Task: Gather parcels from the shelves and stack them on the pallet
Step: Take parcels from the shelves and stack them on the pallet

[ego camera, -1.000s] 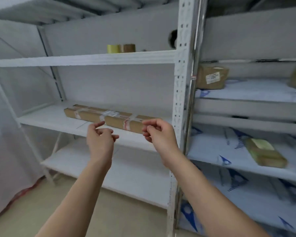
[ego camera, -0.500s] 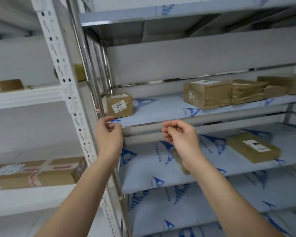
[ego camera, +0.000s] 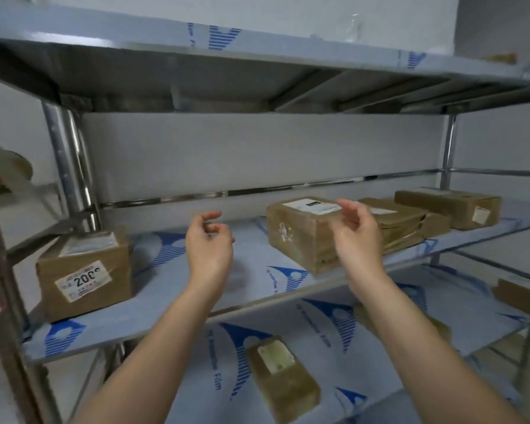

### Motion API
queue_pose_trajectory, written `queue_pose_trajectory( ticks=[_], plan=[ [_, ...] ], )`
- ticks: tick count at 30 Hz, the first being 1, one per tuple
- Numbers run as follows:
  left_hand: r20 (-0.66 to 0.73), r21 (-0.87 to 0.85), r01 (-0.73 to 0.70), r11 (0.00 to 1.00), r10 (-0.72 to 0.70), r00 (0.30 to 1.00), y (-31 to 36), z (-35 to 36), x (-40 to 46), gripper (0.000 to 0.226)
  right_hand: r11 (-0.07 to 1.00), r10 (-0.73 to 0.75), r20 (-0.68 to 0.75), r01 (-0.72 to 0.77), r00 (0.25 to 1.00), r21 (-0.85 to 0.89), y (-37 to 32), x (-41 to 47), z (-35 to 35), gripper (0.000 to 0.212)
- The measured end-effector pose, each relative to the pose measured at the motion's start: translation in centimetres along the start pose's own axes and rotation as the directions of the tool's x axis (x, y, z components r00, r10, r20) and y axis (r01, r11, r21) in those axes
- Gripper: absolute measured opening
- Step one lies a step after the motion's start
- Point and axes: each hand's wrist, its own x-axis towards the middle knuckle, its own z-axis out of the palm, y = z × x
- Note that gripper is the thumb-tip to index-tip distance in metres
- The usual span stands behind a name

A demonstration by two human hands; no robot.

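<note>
Steel shelving (ego camera: 257, 289) fills the view, decks covered in pale film printed with blue logos; grey wall panel behind, chrome uprights at 9 and 3 o'clock.

Middle deck, from 9 toward 3 o'clock: small brown box (ego camera: 84, 273) with a white label reading "200" on its front face, standing alone near the left upright. Well apart from it, a large taped parcel (ego camera: 300, 237) with a white label on top, set near the deck's front edge. Just behind and right of it, a flat wrapped parcel (ego camera: 401, 223), touching or nearly so. Beyond that, at 2 o'clock, a long parcel (ego camera: 447, 206) with small labels.

Lower deck: narrow parcel (ego camera: 282, 381) at 6 o'clock, label on top; another parcel (ego camera: 520, 296) at 4 o'clock, partly cut by the frame edge.

Left hand (ego camera: 208, 249) raised over bare film between the small box and the large parcel, fingers loosely curled, holding nothing, touching nothing.

Right hand (ego camera: 357, 234) at the large parcel's right front corner, fingers relaxed and part-spread, thumb up. Contact with the parcel cannot be told; no grip visible.

Image blurred toward the left edge.
</note>
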Motion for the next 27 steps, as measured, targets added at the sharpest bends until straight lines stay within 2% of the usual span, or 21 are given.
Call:
queue_pose_trajectory(
  ticks=[3, 5, 8, 11, 13, 14, 16, 18, 20, 22, 24, 27],
  plan=[
    [0.066, 0.012, 0.085, 0.996, -0.086, 0.994, -1.9, 4.0, 1.2, 0.026, 0.987, -0.006, -0.077, -0.006, 0.997, -0.158, 1.8, 3.1, -1.5, 0.038],
    [0.106, 0.028, 0.136, 0.99, -0.138, 0.985, -2.9, 6.4, 1.7, 0.025, 0.978, 0.002, -0.07, -0.017, 0.998, -0.209, 2.6, 4.9, -2.3, 0.039],
    [0.134, 0.063, 0.195, 0.979, -0.202, 0.97, -4.0, 9.0, 2.5, 0.028, 0.965, 0.001, 0.012, 0.002, 1.0, -0.261, 3.6, 7.3, -2.6, 0.037],
    [0.094, 0.067, 0.235, 0.97, -0.241, 0.966, -4.5, 9.8, 3.0, 0.021, 0.95, -0.039, 0.097, 0.067, 0.994, -0.305, 4.4, 9.3, -2.0, 0.031],
    [0.051, 0.082, 0.261, 0.962, -0.266, 0.963, -5.1, 9.4, 3.5, 0.022, 0.959, -0.042, 0.153, 0.083, 0.987, -0.272, 4.7, 10.3, -1.0, 0.024],
    [0.035, 0.062, 0.295, 0.953, -0.298, 0.954, -5.4, 9.2, 3.8, 0.03, 0.973, -0.028, 0.181, 0.068, 0.983, -0.223, 4.9, 10.8, -0.5, 0.018],
    [0.051, -0.082, 0.432, 0.898, -0.429, 0.902, -5.9, 8.6, 3.9, 0.05, 0.997, 0.019, 0.218, -0.004, 0.976, -0.071, 5.7, 11.7, 0.8, 0.013],
    [0.032, -0.238, 0.467, 0.852, -0.473, 0.88, -6.0, 8.1, 3.9, 0.052, 0.987, 0.111, 0.266, -0.138, 0.958, 0.084, 6.5, 12.4, 2.3, 0.019],
    [0.003, -0.279, 0.436, 0.856, -0.453, 0.892, -6.0, 7.8, 3.9, 0.052, 0.904, 0.297, 0.36, -0.382, 0.884, 0.193, 7.7, 12.5, 3.4, 0.03],
    [0.007, -0.314, 0.428, 0.847, -0.449, 0.894, -6.1, 7.8, 3.9, 0.054, 0.784, 0.456, 0.424, -0.578, 0.783, 0.224, 9.6, 12.8, 4.3, 0.039],
    [0.017, -0.321, 0.44, 0.839, -0.46, 0.888, -6.0, 8.1, 4.0, 0.054, 0.752, 0.507, 0.441, -0.63, 0.741, 0.194, 11.0, 13.0, 4.9, 0.04],
    [0.052, -0.311, 0.452, 0.836, -0.459, 0.887, -6.3, 8.3, 4.2, 0.052, 0.827, 0.426, 0.481, -0.545, 0.766, 0.136, 11.8, 13.1, 5.4, 0.042]
  ],
)
